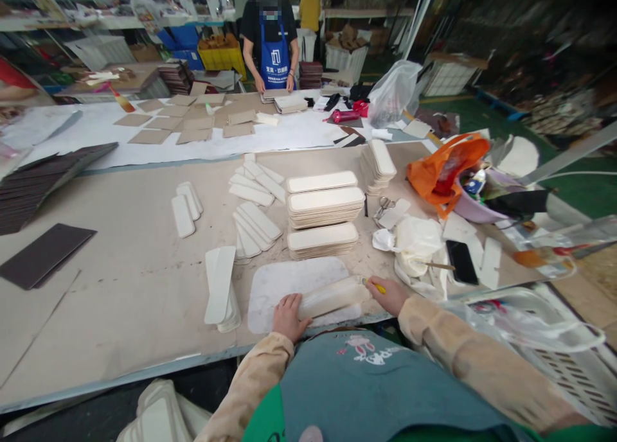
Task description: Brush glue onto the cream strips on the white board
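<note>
A long pale strip with rounded ends [332, 297] lies slightly tilted on a whitish rounded sheet [272, 281] near the table's front edge. My left hand [289, 317] rests on the strip's left end, fingers spread and pressing on it. At the strip's right end, my right hand [387, 294] is closed around a yellow-handled tool [378, 287], whose tip touches the strip. Stacks of similar strips [324, 201] stand just beyond the sheet, and more strips [220, 288] lie fanned to its left.
White cloth [418, 244], scissors [384, 205] and a black phone [461, 262] lie at the right, near an orange bag [446, 172] and a purple basin [475, 201]. Dark sheets [45, 252] are at the left. A person in a blue apron [275, 53] stands across the table.
</note>
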The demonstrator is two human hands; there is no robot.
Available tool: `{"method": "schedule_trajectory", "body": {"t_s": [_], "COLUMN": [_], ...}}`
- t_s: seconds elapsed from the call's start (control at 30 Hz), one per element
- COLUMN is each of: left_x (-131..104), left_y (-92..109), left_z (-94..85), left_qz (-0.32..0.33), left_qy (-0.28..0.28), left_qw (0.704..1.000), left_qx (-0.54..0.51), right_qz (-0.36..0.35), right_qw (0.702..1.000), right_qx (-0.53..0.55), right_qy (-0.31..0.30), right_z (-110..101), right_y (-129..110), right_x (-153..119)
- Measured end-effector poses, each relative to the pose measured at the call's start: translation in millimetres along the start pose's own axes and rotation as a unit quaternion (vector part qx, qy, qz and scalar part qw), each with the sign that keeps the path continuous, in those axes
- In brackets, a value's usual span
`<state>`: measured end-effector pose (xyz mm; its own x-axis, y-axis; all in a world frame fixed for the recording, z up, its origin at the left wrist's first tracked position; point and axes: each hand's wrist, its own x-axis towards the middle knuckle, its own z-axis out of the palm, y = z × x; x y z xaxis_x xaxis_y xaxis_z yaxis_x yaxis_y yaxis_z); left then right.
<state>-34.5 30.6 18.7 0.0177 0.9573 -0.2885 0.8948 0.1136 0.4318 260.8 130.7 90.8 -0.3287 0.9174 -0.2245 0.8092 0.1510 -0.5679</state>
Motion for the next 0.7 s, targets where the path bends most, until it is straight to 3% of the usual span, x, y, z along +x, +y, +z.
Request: {"method": "schedule_trajectory", "body": {"t_s": [0.1,0.17,0.33,0.43,0.57,0.7], "left_x": [-0.9,-1.7,-1.8,-1.2,-1.1,-2.0], "left_y": [0.0,-0.3,-3.4,-4.4,-2.7,-3.0], "left_z": [0.5,0.5,3.3,5.1,2.9,-0.6], "left_qz": [-0.004,-0.005,0.004,0.012,0.009,0.011], "left_qy": [-0.004,-0.006,-0.001,0.013,0.024,0.014], "left_qw": [1.0,1.0,1.0,1.0,1.0,0.999], "left_qx": [-0.002,-0.003,-0.01,-0.014,-0.018,-0.027], "right_qz": [-0.081,-0.105,-0.138,-0.164,-0.184,-0.07], "right_qw": [0.989,0.98,0.971,0.968,0.974,0.961], "right_qx": [-0.124,-0.167,-0.177,-0.161,-0.016,0.203], "right_qy": [0.02,-0.004,-0.084,-0.102,-0.13,-0.175], "right_z": [0.3,11.0,53.6,67.6,72.4,77.3], "right_y": [-11.0,-20.2,-38.1,-49.6,-69.5,-82.4], "right_x": [-9.0,-14.1,-16.7,-12.6,-5.5,-1.9]}}
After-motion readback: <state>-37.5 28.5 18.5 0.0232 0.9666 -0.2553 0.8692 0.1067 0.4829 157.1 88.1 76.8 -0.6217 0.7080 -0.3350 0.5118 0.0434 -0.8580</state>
